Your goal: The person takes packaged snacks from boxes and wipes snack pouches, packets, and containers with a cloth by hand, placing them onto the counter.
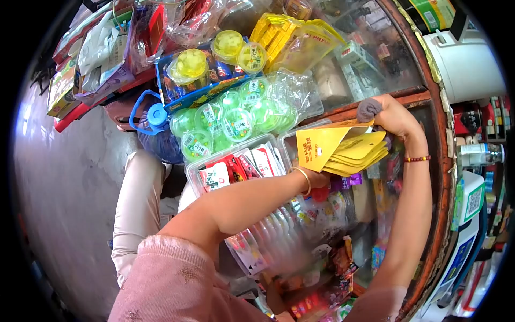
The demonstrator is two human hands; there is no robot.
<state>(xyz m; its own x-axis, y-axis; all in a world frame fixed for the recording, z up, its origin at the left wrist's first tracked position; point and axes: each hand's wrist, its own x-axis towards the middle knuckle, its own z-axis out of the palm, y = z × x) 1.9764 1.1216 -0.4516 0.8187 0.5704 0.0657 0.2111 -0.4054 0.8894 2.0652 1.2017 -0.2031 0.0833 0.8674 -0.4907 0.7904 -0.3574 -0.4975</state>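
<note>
My left hand (320, 180), with a gold bangle at the wrist, grips a fanned stack of yellow packets (357, 153) from below. Most of its fingers are hidden under them. Just above the far end of the packets, my right hand (394, 117) is closed on a bunched grey cloth (369, 110); a beaded bracelet circles that wrist. Beside my left forearm is a clear plastic box (193, 173) of red and white packets (236, 170). Green jelly cups (238, 123) in clear wrapping lie behind that box.
A glass-topped counter with a wooden edge (439, 134) holds many goods. Yellow jelly cups (192, 63) sit on a blue display box (166, 99), near a yellow bag (295, 40). A water jug (156, 121) is at left. A white container (466, 64) stands right.
</note>
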